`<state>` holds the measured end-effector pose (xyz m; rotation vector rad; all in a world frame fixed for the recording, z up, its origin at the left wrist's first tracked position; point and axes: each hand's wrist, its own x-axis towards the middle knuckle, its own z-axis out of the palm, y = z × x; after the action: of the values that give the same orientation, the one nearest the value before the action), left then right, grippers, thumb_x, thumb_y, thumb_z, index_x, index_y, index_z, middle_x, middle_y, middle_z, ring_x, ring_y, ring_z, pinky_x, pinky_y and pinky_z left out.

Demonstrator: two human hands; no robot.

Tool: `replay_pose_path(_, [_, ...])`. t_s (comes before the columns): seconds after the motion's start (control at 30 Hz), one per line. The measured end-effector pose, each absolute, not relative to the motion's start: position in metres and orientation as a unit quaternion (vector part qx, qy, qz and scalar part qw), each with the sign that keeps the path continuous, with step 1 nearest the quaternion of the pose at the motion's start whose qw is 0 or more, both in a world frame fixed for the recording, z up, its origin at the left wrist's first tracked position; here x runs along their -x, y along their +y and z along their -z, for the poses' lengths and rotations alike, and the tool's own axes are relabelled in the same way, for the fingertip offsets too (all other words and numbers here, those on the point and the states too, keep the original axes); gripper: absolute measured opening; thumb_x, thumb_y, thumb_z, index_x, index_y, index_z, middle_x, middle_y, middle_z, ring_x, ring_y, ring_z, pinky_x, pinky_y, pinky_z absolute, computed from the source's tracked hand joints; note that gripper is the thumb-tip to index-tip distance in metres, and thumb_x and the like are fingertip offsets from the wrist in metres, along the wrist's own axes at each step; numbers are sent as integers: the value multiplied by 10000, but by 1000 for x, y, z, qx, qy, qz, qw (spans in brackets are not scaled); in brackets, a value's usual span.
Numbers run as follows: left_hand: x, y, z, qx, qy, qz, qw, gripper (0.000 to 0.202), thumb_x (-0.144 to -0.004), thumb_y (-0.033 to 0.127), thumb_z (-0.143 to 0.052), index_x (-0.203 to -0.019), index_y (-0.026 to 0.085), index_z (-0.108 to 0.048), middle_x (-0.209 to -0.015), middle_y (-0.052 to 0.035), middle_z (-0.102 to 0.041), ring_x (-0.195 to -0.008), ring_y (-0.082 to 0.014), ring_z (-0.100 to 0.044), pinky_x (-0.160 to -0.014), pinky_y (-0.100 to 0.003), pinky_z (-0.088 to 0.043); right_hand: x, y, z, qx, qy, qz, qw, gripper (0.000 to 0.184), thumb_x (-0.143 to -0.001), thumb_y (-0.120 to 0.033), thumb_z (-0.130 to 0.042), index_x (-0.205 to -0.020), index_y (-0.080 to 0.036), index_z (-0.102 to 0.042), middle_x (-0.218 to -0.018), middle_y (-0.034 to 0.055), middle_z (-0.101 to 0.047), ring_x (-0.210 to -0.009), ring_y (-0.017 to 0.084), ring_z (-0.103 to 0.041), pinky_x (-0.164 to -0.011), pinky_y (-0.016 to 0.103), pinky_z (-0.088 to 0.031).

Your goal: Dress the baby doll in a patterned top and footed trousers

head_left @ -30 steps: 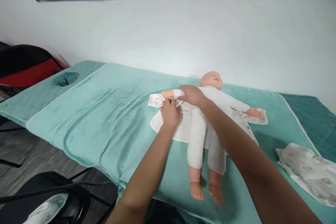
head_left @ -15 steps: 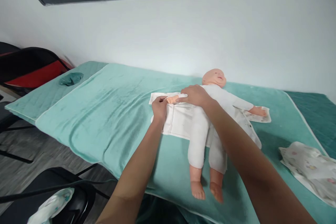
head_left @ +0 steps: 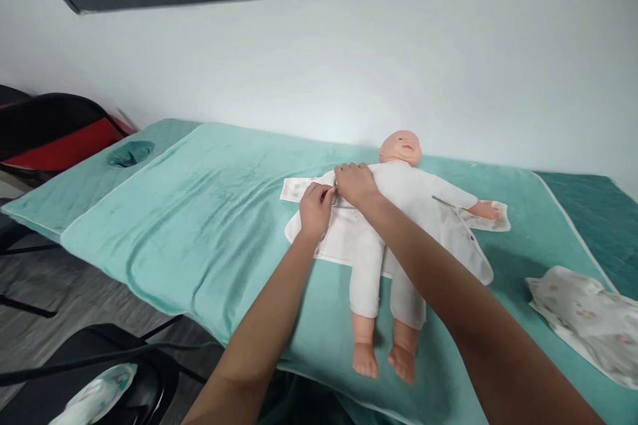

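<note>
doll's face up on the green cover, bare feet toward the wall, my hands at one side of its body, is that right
No: the bare feet point away from the wall, and the head lies nearest it, as the head-camera view shows. The doll is face up on the green cover, your left hand and right hand at its side.

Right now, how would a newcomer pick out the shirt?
Along the white wall is a green bed, with a doll on its back toward the right. The shirt lies beneath the doll. It is spread open, mostly plain white, unlike the printed bundle near the right edge.
</note>
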<state>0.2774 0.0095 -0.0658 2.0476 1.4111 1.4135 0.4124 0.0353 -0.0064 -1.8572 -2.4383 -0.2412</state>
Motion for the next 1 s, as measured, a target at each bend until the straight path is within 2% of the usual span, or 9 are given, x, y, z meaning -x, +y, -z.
replay_pose_path(0.17, [-272, 14, 72, -653, 632, -414, 59, 219, -940, 306, -551, -1084, 183, -659, -1121, -131, -648, -1096, -289, -572, -970, -421, -453, -422, 28, 2, 608, -787, 82, 67, 341, -931, -336, -588, -1195, -119, -594, -1198, 185, -646, -1116, 325, -580, -928, 437, -413])
replay_pose_path(0.27, [-274, 9, 68, -657, 671, -342, 31, 251, -938, 342, -558, -1106, 189, -663, -1179, -142, -637, -1135, -332, -548, -949, -460, -447, -433, 13, -2, 615, -776, 63, 124, 273, -921, -268, -580, -1155, -130, -610, -1179, 166, -653, -1108, 323, -582, -940, 436, -427])
replay_pose_path(0.4, [-279, 1, 61, -705, 649, -287, -7, 208, -969, 262, -472, -1003, 200, -669, -1127, -124, -649, -1146, -327, -537, -924, -451, -438, -460, -22, -3, 584, -743, 4, 326, 225, -947, -238, -487, -1123, -179, -615, -1178, 108, -671, -1109, 255, -594, -978, 380, -448])
replay_pose_path(0.47, [-280, -1, 59, -708, 643, -293, 4, 204, -971, 241, -459, -995, 188, -655, -1125, -127, -650, -1136, -315, -543, -930, -438, -431, -481, -42, 0, 602, -669, 9, 437, 231, -942, -258, -466, -1110, -193, -609, -1166, 104, -667, -1132, 244, -588, -1020, 383, -437])
replay_pose_path(0.53, [-280, -1, 59, -689, 652, -314, 26, 189, -966, 245, -469, -1019, 187, -641, -1161, -136, -640, -1128, -317, -552, -928, -442, -427, -505, -60, 6, 648, -574, 18, 500, 262, -918, -287, -473, -1130, -196, -599, -1170, 117, -643, -1106, 247, -593, -1007, 399, -449])
replay_pose_path(0.67, [-280, 1, 59, -657, 684, -315, 42, 235, -938, 299, -527, -1138, 207, -609, -1240, -164, -610, -1147, -360, -550, -924, -493, -413, -542, -88, 21, 748, -451, -32, 486, 426, -892, -417, -501, -1229, -164, -569, -1088, 143, -654, -963, 268, -623, -927, 448, -479])
replay_pose_path(0.77, [-280, 3, 61, -671, 674, -306, 45, 193, -944, 291, -505, -1073, 211, -624, -1147, -156, -658, -1123, -361, -557, -920, -486, -407, -550, -96, 28, 774, -425, -113, 454, 589, -915, -556, -459, -1330, -145, -534, -1010, 157, -712, -999, 318, -642, -946, 496, -461])
replay_pose_path(0.9, [-279, 3, 63, -701, 611, -363, 59, 164, -953, 266, -469, -962, 206, -621, -1071, -136, -669, -1057, -301, -574, -897, -411, -417, -550, -93, 30, 744, -406, -206, 489, 711, -890, -624, -506, -1459, -202, -451, -1243, 156, -686, -1184, 319, -610, -1050, 490, -418])
replay_pose_path(1.0, [-285, 1, 58, -693, 546, -449, 141, 154, -952, 297, -478, -931, 216, -606, -986, -79, -661, -961, -230, -591, -868, -339, -430, -551, -88, 33, 716, -391, -262, 516, 752, -849, -648, -571, -1468, -242, -442, -1324, 129, -645, -1240, 298, -584, -1105, 484, -392])
